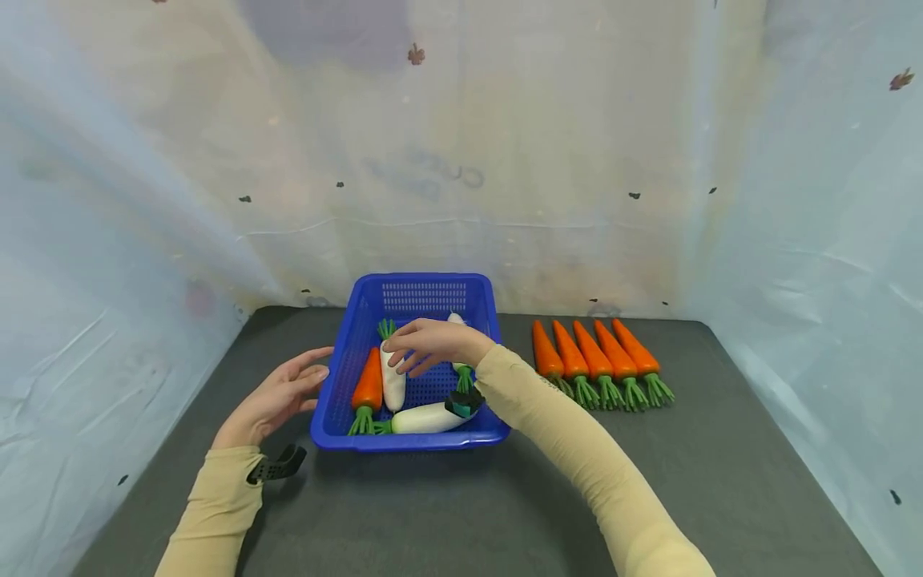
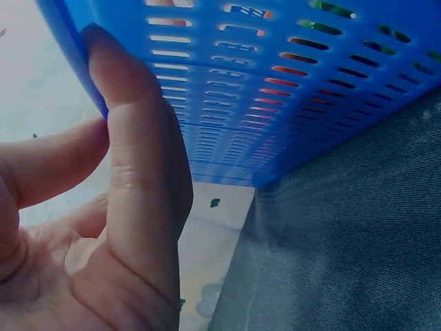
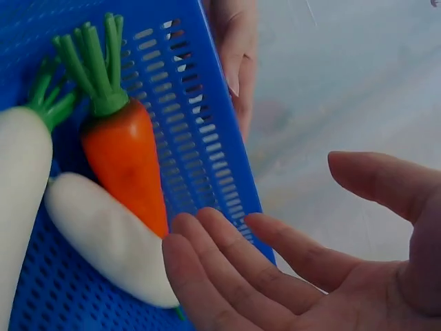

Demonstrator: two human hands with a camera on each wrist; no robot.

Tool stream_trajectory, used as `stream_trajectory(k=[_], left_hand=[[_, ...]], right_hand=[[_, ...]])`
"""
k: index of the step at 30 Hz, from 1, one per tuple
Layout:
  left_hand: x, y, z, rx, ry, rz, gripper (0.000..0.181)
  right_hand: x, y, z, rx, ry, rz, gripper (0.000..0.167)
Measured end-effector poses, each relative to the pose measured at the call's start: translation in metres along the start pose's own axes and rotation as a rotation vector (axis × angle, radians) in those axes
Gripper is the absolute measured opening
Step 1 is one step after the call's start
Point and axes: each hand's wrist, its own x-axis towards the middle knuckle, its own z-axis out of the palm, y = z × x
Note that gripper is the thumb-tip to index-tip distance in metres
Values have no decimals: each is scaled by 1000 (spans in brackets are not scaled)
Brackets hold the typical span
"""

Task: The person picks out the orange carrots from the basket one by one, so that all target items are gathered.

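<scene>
A blue plastic basket (image 1: 411,441) stands on the dark table. Inside lie an orange carrot (image 1: 369,382) with a green top, a white radish (image 1: 393,386) beside it, another white radish (image 1: 425,418) along the near side, and a third radish (image 1: 456,319) partly hidden by my right arm. My left hand (image 1: 277,394) touches the basket's left side from outside, its fingertips against the wall under the rim (image 2: 72,55). Over the basket hovers my right hand (image 1: 441,340), holding nothing. Its fingers (image 3: 234,276) are loosely extended, palm visible in the right wrist view.
Several orange carrots (image 1: 593,361) lie in a slanting row right of the basket, green tops toward me. Pale plastic sheeting (image 1: 562,200) rises behind the dark tabletop (image 1: 433,513) and at both sides.
</scene>
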Motion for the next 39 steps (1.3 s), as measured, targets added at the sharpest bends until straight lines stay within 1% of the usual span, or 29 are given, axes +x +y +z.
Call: stream_trajectory(k=[3, 7, 10, 14, 18, 22, 27, 29, 33, 37, 39], left_hand=[[1, 1, 0, -2, 3, -3, 62], [0, 1, 1, -9, 8, -9, 62], [-1, 0, 1, -16, 6, -12, 62], [-3, 0, 1, -17, 5, -14, 62], [-5, 2, 0, -12, 6, -13, 62], [-6, 3, -1, -12, 10, -11, 61], [-7, 3, 0, -10, 1, -21, 61], [-7, 3, 0, -11, -1, -24, 61], [-7, 2, 0, -18, 1, -22, 60], [-8, 3, -1, -23, -1, -24, 59], [-8, 3, -1, -22, -2, -28, 60]], right_hand=[[8, -1, 6, 19, -9, 15, 42], [19, 3, 14, 52, -42, 65, 46], [25, 7, 17, 67, -46, 101, 45], [28, 9, 20, 61, -38, 121, 43], [29, 7, 22, 72, -48, 145, 47], [33, 5, 25, 94, -49, 196, 54], [42, 9, 33, 142, -17, 263, 71], [44, 12, 35, 167, -8, 275, 74], [46, 15, 35, 231, -14, 279, 68], [48, 17, 33, 311, -46, 276, 57], [49, 18, 33, 334, -65, 273, 51]])
